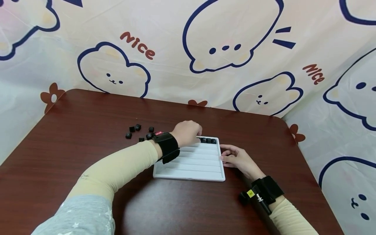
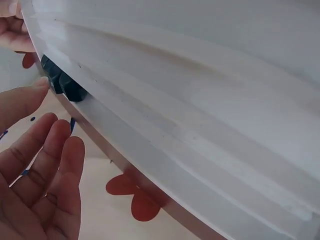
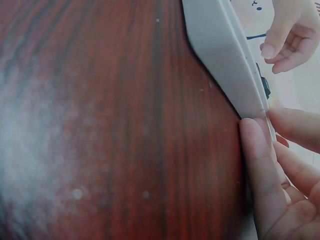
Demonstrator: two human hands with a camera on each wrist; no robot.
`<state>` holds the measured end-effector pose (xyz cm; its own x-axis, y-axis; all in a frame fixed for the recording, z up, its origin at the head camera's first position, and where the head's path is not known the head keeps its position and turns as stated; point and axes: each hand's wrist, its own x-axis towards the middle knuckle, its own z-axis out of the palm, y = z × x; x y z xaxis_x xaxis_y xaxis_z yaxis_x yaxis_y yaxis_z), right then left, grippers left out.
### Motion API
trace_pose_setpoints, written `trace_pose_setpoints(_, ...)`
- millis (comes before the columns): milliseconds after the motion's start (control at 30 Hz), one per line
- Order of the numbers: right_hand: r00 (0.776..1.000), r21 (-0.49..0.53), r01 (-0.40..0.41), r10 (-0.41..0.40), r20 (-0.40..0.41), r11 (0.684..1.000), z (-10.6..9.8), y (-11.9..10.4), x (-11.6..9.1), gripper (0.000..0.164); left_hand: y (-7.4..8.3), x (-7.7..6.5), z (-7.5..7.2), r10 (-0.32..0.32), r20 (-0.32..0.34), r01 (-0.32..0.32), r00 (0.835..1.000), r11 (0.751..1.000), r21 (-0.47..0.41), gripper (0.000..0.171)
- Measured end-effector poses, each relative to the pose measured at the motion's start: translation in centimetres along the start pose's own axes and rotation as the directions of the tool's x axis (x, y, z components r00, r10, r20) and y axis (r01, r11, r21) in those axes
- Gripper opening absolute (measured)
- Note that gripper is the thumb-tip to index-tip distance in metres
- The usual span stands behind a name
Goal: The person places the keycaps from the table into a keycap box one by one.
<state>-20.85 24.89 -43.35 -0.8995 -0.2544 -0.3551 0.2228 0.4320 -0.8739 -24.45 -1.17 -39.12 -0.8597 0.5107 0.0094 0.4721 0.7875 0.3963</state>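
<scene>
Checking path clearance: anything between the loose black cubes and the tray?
Yes: in the head view, the left hand and its black strap cover the far-left corner of the white tray, beside the loose black cubes. Height unclear; no other obstacle shows.

Your left hand (image 2: pixel 42 172) is at eight o'clock, thumb (image 2: pixel 25 102) tip just beside dark blocks (image 2: pixel 73 90) at ten. The white ridged tray (image 2: pixel 165 117) holding them stretches to four o'clock.

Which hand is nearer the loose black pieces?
Left. The left hand is at the far edge of the white tray, right of the loose black pieces; the right hand is farther off, touching the tray's right edge.
</scene>
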Motion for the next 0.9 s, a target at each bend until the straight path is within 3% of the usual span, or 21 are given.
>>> trace_pose_setpoints(233, 1.0, -0.002, -0.014, 0.014, -0.015, 1.0, 0.4, 0.0, -0.2, 0.059, -0.6, -1.4, -0.4, 0.119, 0.008, -0.118, 0.993, 0.991, -0.056, 0.03)
trace_pose_setpoints(467, 1.0, 0.004, -0.009, 0.009, -0.02, 1.0, 0.3, 0.0, -0.1, 0.059, -2.2, -3.1, -1.6, 0.249, 0.011, -0.244, 0.968, 0.955, -0.167, 0.036)
trace_pose_setpoints(733, 0.999, -0.008, -0.012, 0.012, -0.035, 1.0, 0.0, 0.2, -0.3, 0.06, -4.6, -5.2, -2.3, 0.291, -0.008, -0.286, 0.957, 0.936, -0.205, 0.034)
trace_pose_setpoints(900, 1.0, -0.002, -0.001, 0.001, -0.024, 1.0, -0.1, 0.2, -0.2, 0.061, -6.2, -6.1, -2.8, 0.291, -0.038, -0.292, 0.956, 0.936, -0.194, 0.029)
